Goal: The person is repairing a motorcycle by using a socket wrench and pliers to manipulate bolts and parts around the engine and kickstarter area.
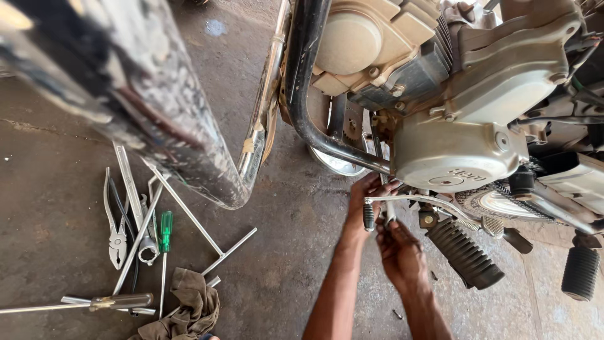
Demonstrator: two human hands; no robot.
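Bare concrete floor (283,277) lies open between the scattered steel hand tools (141,233) and the ribbed black rubber footpeg (464,253); overhead, the silver engine casing (456,151) and black frame tube (302,94) crowd the room.

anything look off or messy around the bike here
Nothing looks damaged. The tools lie scattered and crossing each other on the floor beside a crumpled rag, and both hands, left hand and right hand, work under the engine.

Two bare forearms, no sleeves, left grip (365,204), right grip (397,255)
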